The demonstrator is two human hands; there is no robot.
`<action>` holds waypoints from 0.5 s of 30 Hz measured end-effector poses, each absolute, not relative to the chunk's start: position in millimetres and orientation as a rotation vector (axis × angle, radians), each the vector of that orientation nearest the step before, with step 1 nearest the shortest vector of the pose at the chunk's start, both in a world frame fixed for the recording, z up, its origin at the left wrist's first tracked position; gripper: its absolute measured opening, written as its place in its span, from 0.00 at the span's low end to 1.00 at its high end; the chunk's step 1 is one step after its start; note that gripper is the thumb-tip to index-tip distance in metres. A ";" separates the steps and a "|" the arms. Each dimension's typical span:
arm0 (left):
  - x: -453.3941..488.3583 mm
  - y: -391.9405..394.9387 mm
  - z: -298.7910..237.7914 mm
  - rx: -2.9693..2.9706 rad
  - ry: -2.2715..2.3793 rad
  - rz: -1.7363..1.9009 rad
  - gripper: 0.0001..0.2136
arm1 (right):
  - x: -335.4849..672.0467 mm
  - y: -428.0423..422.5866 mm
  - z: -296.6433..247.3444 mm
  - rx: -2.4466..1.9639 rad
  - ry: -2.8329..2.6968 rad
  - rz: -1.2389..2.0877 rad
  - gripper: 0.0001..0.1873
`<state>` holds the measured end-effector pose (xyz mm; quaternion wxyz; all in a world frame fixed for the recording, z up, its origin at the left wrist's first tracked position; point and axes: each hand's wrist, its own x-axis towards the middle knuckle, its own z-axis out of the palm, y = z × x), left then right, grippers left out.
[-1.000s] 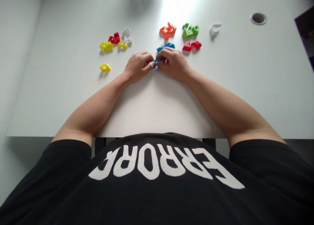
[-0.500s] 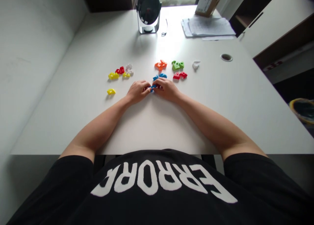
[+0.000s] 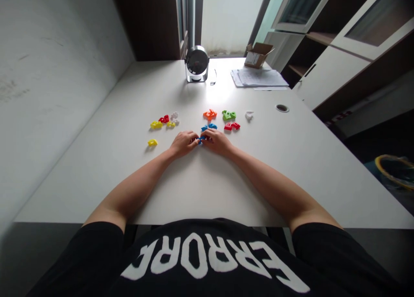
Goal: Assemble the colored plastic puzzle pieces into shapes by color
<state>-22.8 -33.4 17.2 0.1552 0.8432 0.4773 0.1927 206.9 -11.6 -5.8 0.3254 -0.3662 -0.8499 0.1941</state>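
Here, a small blue plastic piece (image 3: 202,140) is held between the left hand (image 3: 183,144) and the right hand (image 3: 217,142), both of which are rested on a white desk (image 3: 200,189). The fingers of both hands are curled inward and pressed together around the piece, which is pinched at the fingertips; which fingers bear on it cannot be determined at this size.

All other positions are given from the blue plastic piece. Just beyond it, a pair of blue pieces (image 3: 208,127) is laid, and an orange cluster (image 3: 210,114) is placed farther out. Beyond it and to the right, a green cluster (image 3: 229,115), a red cluster (image 3: 232,126) and a white piece (image 3: 249,115) are arranged. To its left, a group of yellow, red and white pieces (image 3: 164,121) is located, with a single yellow piece (image 3: 152,142) set apart. A desk fan (image 3: 196,63) and stacked papers (image 3: 258,77) are positioned well beyond it.
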 end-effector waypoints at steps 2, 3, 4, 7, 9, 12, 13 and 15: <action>-23.0 -33.3 17.1 2.416 1.370 0.550 0.15 | 207.0 -11.8 -4.7 -0.957 -2.235 0.506 0.07; -23.0 -33.3 17.2 2.416 1.372 0.549 0.15 | 207.0 -11.9 -4.2 -0.954 -2.236 0.503 0.07; -23.0 -33.2 17.3 2.417 1.372 0.548 0.15 | 207.0 -11.9 -3.8 -0.949 -2.236 0.500 0.06; -22.9 -33.0 17.3 2.416 1.372 0.544 0.15 | 207.0 -11.8 -4.0 -0.933 -2.231 0.500 0.06; -22.9 -32.8 16.8 2.418 1.367 0.546 0.15 | 207.0 -11.7 -4.4 -0.936 -2.228 0.506 0.07; -23.4 -32.5 16.0 2.423 1.359 0.556 0.15 | 206.9 -12.1 -4.2 -0.953 -2.230 0.507 0.07; -23.5 -32.4 15.8 2.422 1.360 0.558 0.15 | 206.9 -12.3 -3.9 -0.957 -2.233 0.506 0.07; -23.8 -32.3 15.7 2.418 1.366 0.556 0.15 | 206.9 -12.6 -3.0 -0.960 -2.235 0.505 0.06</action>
